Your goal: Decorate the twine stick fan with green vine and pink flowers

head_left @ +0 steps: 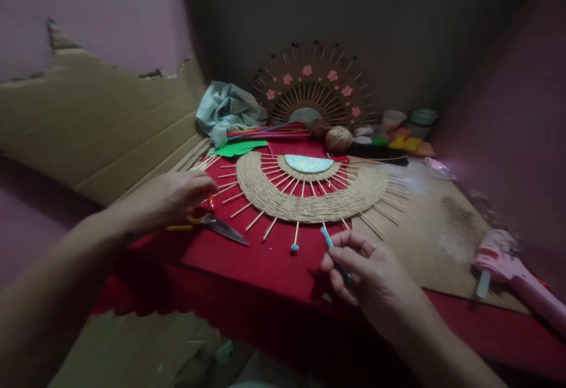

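My left hand [188, 193] is closed, its curled fingers at the red handle loop of a pair of scissors [224, 230]. The blades point right across the red cloth; part of the handle is hidden under the hand. Between thumb and fingers, my right hand [358, 267] pinches a light-blue pipe cleaner [327, 237], whose lower part looks dark in shadow. Just beyond lies a half-round fan of twine woven over thin sticks [309, 210], with a pale blue half-disc [308, 164] at its centre. One stick carries a small blue tip [295, 248].
Behind stands a similar fan with pink flowers [307, 71]. Twine balls [339, 138], colored pipe cleaners [269, 134], green sheet [241, 149] and crumpled cloth [230, 108] lie at the back. A pink glue gun [499, 258] rests on the cardboard [435, 229] at right.
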`<state>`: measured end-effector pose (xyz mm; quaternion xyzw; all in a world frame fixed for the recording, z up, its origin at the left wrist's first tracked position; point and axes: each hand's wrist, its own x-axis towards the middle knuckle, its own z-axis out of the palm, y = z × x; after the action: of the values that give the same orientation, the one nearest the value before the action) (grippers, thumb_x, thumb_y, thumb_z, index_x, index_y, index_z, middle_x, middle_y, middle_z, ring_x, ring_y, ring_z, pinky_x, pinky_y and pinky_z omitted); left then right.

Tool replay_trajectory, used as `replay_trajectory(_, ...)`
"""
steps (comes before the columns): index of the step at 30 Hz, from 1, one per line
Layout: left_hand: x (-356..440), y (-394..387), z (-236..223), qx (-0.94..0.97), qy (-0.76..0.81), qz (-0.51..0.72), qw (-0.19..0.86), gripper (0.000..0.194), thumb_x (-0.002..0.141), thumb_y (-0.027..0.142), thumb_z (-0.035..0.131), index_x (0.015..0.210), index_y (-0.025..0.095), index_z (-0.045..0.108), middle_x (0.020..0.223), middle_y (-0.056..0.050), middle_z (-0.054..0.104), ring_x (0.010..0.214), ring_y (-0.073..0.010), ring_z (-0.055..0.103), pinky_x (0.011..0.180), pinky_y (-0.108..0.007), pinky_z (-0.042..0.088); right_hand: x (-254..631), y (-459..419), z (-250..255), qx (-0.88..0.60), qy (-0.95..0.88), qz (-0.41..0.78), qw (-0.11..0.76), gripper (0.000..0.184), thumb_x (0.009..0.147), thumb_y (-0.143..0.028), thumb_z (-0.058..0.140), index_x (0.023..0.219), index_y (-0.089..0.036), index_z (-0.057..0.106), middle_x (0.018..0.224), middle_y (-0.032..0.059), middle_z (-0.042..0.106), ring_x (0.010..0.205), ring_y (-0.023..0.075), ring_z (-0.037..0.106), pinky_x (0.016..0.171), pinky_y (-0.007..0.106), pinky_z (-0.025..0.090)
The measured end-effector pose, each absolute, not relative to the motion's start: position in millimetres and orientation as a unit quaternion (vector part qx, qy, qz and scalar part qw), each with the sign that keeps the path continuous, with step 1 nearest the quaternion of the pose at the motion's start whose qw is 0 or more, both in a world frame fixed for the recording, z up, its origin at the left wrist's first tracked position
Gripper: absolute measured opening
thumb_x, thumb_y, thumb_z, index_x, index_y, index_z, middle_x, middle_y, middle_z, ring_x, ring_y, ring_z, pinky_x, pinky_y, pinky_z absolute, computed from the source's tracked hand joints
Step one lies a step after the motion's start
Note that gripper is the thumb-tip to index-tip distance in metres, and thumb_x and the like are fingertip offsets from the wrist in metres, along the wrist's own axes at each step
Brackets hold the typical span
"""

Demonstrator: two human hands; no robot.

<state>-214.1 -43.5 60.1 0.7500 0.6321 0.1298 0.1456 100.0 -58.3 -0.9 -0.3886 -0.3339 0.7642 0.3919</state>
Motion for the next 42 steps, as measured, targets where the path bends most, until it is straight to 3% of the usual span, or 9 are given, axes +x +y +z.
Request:
replay_trajectory(2, -178, -49, 60, 0.776, 0.587, 0.179, 0.15, 0.02, 0.082, 0.027, 0.052, 0.09, 0.016, 0.066, 0.088, -0.003, 0.064, 0.08, -0.0146, 0.054, 0.077, -0.025, 0.041, 98, -58, -1, -0.367, -0.342, 0.763, 0.408, 0.022, 0.069, -0.025, 0.074, 0.076, -0.016, 0.055, 0.061, 0.0047, 0.068, 0.039, 0.0074, 0.053, 0.032, 0.013, 0.033)
replay_trajectory(6, -104, -64, 44, 0.698, 0.547, 0.249, 0.389, 0.026, 0.085, 0.038, 0.051, 0.096, 0.02, 0.066, 0.084, -0.002, 0.067, 0.072, -0.0142, 0.06, 0.066, -0.024, 0.048, 93, -62, -2, -0.345, -0.337, 0.772, 0.413, 0.022, 0.072, -0.027, 0.072, 0.078, -0.016, 0.055, 0.063, 0.0059, 0.07, 0.04, 0.0096, 0.057, 0.032, 0.015, 0.04)
replay_trajectory(10, -67, -68, 27, 0.613, 0.508, 0.307, 0.521, 0.021, 0.083, 0.035, 0.055, 0.082, 0.016, 0.063, 0.065, 0.001, 0.061, 0.06, -0.0116, 0.056, 0.056, -0.022, 0.045, 91, -68, -7, -0.311, -0.324, 0.792, 0.413, 0.024, 0.072, -0.03, 0.073, 0.076, -0.015, 0.054, 0.063, 0.0052, 0.07, 0.041, 0.0111, 0.06, 0.032, 0.016, 0.044)
replay_trajectory(19, -54, -57, 52, 0.628, 0.506, 0.368, 0.463, 0.017, 0.082, 0.033, 0.055, 0.079, 0.016, 0.058, 0.074, -0.001, 0.063, 0.065, -0.0117, 0.057, 0.061, -0.023, 0.047, 113, -66, -3, -0.374, -0.391, 0.746, 0.387, 0.024, 0.073, -0.036, 0.069, 0.077, -0.017, 0.055, 0.065, 0.0035, 0.068, 0.048, 0.0118, 0.061, 0.042, 0.02, 0.047)
replay_trajectory(23, -52, -36, 66, 0.674, 0.506, 0.255, 0.474, 0.019, 0.085, 0.033, 0.049, 0.077, 0.017, 0.055, 0.059, 0.002, 0.057, 0.05, -0.0099, 0.052, 0.044, -0.02, 0.038, 141, -45, 6, -0.522, -0.575, 0.489, 0.396, 0.012, 0.079, -0.03, 0.058, 0.081, -0.019, 0.06, 0.061, 0.0013, 0.063, 0.053, 0.0145, 0.058, 0.049, 0.025, 0.044)
replay_trajectory(26, -46, -19, 57, 0.753, 0.504, 0.143, 0.399, 0.012, 0.081, 0.022, 0.048, 0.073, 0.017, 0.056, 0.056, 0.003, 0.056, 0.047, -0.0089, 0.05, 0.046, -0.02, 0.037, 150, -32, 5, -0.574, -0.713, 0.266, 0.301, 0.01, 0.079, -0.022, 0.052, 0.073, -0.019, 0.06, 0.071, 0.0057, 0.064, 0.066, 0.0188, 0.058, 0.059, 0.03, 0.041)
replay_trajectory(28, -40, -12, 48, 0.775, 0.5, 0.1, 0.374, 0.011, 0.078, 0.018, 0.046, 0.074, 0.016, 0.056, 0.059, 0.002, 0.06, 0.048, -0.0097, 0.055, 0.047, -0.02, 0.039, 149, -29, 3, -0.582, -0.752, 0.2, 0.235, 0.012, 0.08, -0.022, 0.051, 0.069, -0.019, 0.057, 0.073, 0.0072, 0.063, 0.067, 0.0196, 0.057, 0.059, 0.031, 0.039)
replay_trajectory(33, -28, -4, 39, 0.749, 0.504, 0.036, 0.429, 0.016, 0.075, 0.021, 0.042, 0.068, 0.016, 0.055, 0.058, -0.002, 0.063, 0.044, -0.0122, 0.058, 0.039, -0.02, 0.036, 138, -30, 2, -0.59, -0.777, 0.146, 0.162, 0.01, 0.078, -0.018, 0.049, 0.07, -0.019, 0.054, 0.073, 0.0076, 0.061, 0.066, 0.0197, 0.055, 0.058, 0.03, 0.035)
replay_trajectory(42, -15, -1, 45, 0.684, 0.521, 0.023, 0.511, 0.021, 0.074, 0.02, 0.047, 0.055, 0.015, 0.055, 0.042, 0.001, 0.056, 0.031, -0.0098, 0.047, 0.03, -0.019, 0.033, 144, -31, -8, -0.563, -0.738, 0.255, 0.271, 0.012, 0.08, -0.023, 0.049, 0.071, -0.02, 0.056, 0.066, 0.0039, 0.062, 0.057, 0.016, 0.055, 0.055, 0.028, 0.037)
